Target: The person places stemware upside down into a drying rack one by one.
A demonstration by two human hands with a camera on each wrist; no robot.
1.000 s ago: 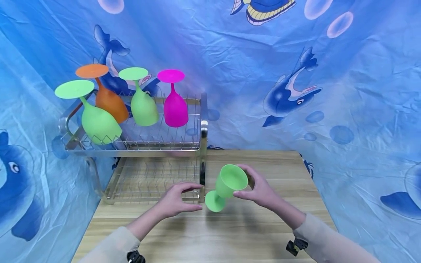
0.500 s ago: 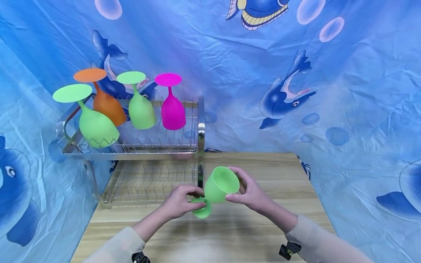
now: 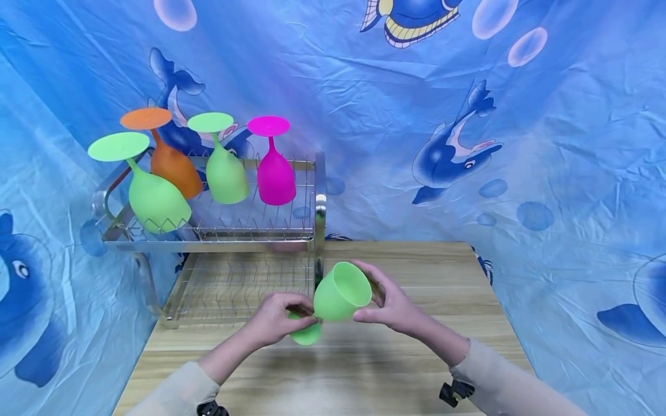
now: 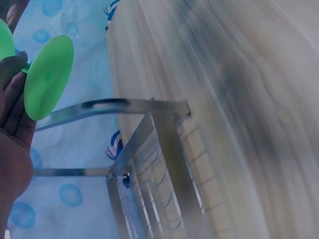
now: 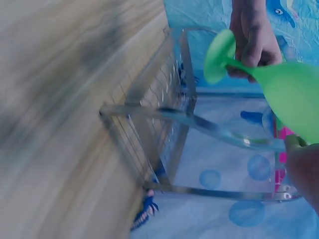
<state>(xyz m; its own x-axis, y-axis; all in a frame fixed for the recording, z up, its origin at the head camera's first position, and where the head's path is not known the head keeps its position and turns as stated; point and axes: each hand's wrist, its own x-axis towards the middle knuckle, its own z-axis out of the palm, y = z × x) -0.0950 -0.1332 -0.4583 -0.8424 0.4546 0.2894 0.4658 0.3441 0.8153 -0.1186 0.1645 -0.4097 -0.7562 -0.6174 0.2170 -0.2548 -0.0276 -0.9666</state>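
A green goblet (image 3: pixel 335 297) is held tilted above the table, its mouth toward the upper right and its foot at the lower left. My left hand (image 3: pixel 278 319) pinches its stem between thumb and fingers, just above the round foot; the right wrist view shows this grip on the stem (image 5: pixel 241 66). On the other side, my right hand (image 3: pixel 391 300) holds the bowl near the rim, thumb in front and fingers behind. In the left wrist view the goblet's foot (image 4: pixel 49 78) stands out beside the left hand (image 4: pixel 14 119).
A two-tier metal dish rack (image 3: pixel 224 245) stands at the left. Upside down on its upper tier are an orange goblet (image 3: pixel 174 170), a magenta goblet (image 3: pixel 276 176) and two green goblets (image 3: pixel 156 199). The wooden table (image 3: pixel 416 358) extends rightward; a blue curtain (image 3: pixel 374 115) hangs behind.
The goblet has moved left and tipped further over. My left hand, apart from it a second ago, now pinches its stem. My right hand has followed leftward, still holding the bowl.
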